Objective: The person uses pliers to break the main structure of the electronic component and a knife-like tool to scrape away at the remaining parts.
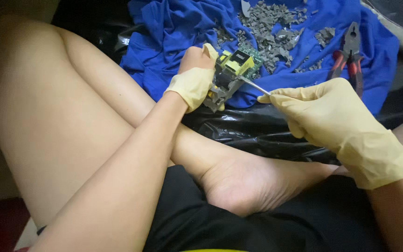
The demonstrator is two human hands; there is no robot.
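Note:
My left hand [196, 74], in a torn pale yellow glove, grips a small green circuit board [233, 74] with a yellow transformer block and grey plastic casing bits on it. My right hand [323, 114], in a whole yellow glove, holds a thin metal tool [253, 85] whose tip touches the board's lower edge. Both hands hover over a blue cloth [173, 28] beyond my crossed bare legs.
Several grey broken plastic pieces [271, 28] lie piled on the blue cloth. Red-handled pliers [348, 56] rest on the cloth at the right. Black plastic sheeting [248, 128] lies under the cloth's near edge. My foot [253, 182] rests across my lap.

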